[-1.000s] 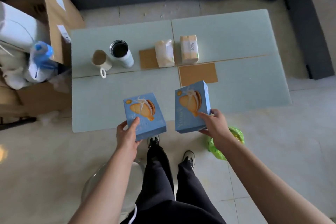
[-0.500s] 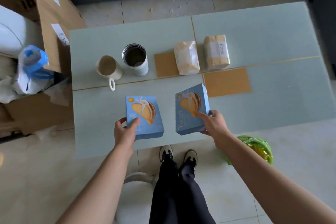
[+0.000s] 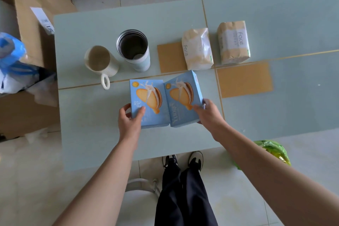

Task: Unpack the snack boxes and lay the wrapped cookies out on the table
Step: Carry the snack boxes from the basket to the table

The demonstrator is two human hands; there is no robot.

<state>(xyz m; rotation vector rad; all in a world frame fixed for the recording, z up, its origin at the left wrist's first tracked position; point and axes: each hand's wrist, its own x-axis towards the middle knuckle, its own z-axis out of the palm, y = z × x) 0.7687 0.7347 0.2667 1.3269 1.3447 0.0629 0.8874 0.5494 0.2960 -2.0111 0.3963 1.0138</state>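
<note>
**Two sealed cookie boxes held side by side on the tabletop**

You have a blue cardboard snack box in each hand, both printed with a sandwich cookie. Your left hand (image 3: 128,121) grips the left blue snack box (image 3: 148,102) at its near left corner, thumb on the printed face and the other fingers curled round the side edge. Your right hand (image 3: 207,113) grips the right blue snack box (image 3: 183,99) at its near right corner in the same way, thumb on top, fingers wrapped behind. The two boxes touch along their inner edges near the middle of the pale green tabletop (image 3: 293,24). The right box is tipped up, its left side panel showing; the left one looks flatter.

Holding them by the outer corners seems to leave the faces and end flaps free, which should suit opening them next. Both boxes look sealed and no wrapped cookies are out yet, so the task appears barely begun.

Behind the boxes stand a cream ribbed ceramic mug (image 3: 100,62) and an open steel tumbler (image 3: 134,49), with two beige paper tissue packs (image 3: 197,48) to their right. Lay the cookies clear of these.
</note>
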